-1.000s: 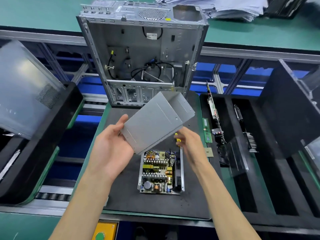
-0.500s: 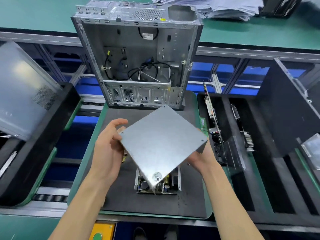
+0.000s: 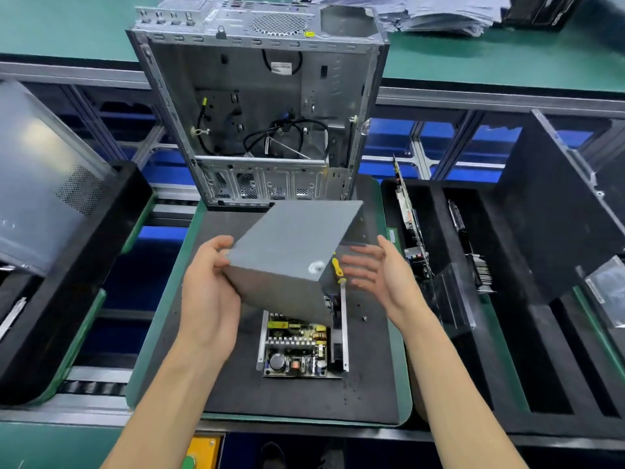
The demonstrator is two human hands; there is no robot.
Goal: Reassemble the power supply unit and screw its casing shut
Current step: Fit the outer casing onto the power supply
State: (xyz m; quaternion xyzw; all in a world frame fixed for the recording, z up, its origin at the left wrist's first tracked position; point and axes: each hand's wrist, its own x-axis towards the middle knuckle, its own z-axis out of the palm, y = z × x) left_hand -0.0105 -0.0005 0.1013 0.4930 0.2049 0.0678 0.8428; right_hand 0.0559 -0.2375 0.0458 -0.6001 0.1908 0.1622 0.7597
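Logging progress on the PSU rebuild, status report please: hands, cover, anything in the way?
Left hand grips the metal cover, held tilted above the open power supply base. Right hand open beside it, apart. Yellow-handled screwdriver lies by the base's far right corner.

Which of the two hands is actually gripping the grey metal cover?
The left hand grips the grey folded metal cover at its left corner. The right hand is open beside it, fingers spread; whether it touches the cover cannot be told.
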